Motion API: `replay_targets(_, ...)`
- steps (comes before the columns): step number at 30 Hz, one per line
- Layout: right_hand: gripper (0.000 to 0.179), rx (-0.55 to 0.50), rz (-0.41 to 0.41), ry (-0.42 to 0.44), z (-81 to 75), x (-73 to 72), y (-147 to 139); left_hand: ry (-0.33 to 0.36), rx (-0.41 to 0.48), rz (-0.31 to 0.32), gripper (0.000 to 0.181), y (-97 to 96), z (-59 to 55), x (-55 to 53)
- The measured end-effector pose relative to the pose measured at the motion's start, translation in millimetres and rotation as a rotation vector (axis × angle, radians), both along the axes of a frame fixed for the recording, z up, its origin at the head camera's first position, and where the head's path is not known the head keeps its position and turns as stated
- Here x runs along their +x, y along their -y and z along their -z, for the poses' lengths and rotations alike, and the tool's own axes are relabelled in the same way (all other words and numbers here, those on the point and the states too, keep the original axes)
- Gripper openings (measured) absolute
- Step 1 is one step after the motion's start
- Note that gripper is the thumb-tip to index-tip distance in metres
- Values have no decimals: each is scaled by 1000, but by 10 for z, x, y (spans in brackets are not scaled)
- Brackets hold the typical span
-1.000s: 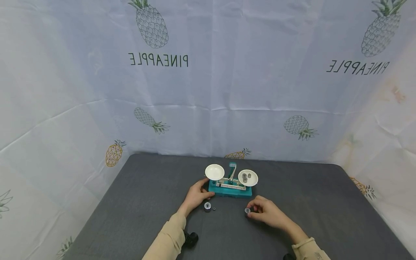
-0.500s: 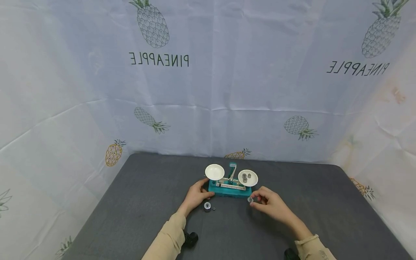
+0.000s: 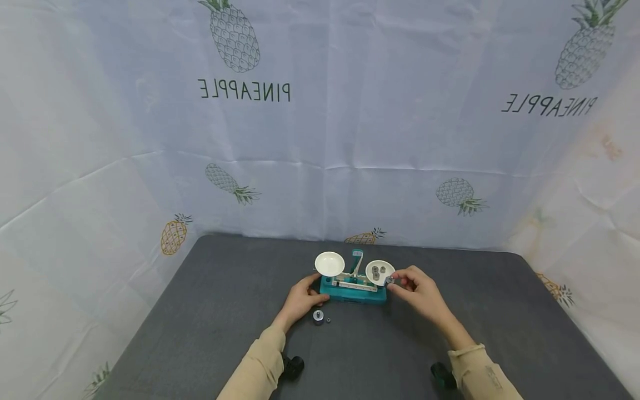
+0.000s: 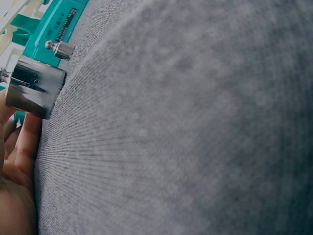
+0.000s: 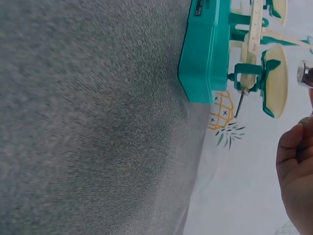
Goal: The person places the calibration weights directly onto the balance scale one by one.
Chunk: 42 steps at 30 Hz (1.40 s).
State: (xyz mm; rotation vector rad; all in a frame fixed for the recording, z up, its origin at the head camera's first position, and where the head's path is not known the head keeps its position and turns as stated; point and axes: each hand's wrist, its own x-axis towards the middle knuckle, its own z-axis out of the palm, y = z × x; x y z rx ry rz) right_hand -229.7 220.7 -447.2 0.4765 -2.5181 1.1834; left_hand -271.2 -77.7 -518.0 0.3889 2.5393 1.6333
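A teal balance scale [image 3: 353,294] with two white pans stands on the dark table. My left hand [image 3: 299,301] holds the left end of its base, thumb at the front and fingers along the side. My right hand [image 3: 419,290] pinches a silver weight [image 3: 390,280] at the front right edge of the right pan [image 3: 370,278]; in the right wrist view this weight [image 5: 304,73] is above the pan's level. Several small weights [image 3: 376,273] sit in that pan. The left pan [image 3: 329,264] holds nothing.
A large cylindrical weight [image 3: 318,317] and a tiny weight [image 3: 328,320] stand on the table [image 3: 225,333] before the scale, near my left wrist. A pineapple-print cloth [image 3: 320,128] hangs behind the table.
My right hand has lifted the silver weight from the table and carried it forward to the right pan. The left hand has stayed at the scale's base.
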Motion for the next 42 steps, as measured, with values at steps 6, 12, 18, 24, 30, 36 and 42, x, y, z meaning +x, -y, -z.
replay_targets(6,13,-23,60,45,-8,-108,1,-4,-8,-5,65,0,7,-9)
replay_targets(12,16,-13,104,70,6,-175,20,-5,-9,-4,66,-6,12,-25)
replay_targets(18,19,-16,118,93,36,-202,33,-10,-8,-4,67,-5,4,-29)
replay_targets(24,19,-8,137,122,46,-225,50,-7,-14,-3,67,2,12,-26)
replay_targets(30,20,13,136,156,34,-237,83,-5,-14,-8,67,5,36,-33)
replay_targets(36,20,28,137,192,30,-247,99,-5,-12,-6,67,6,38,-25)
replay_targets(42,20,39,147,213,38,-271,104,-14,-21,-2,66,5,27,-4)
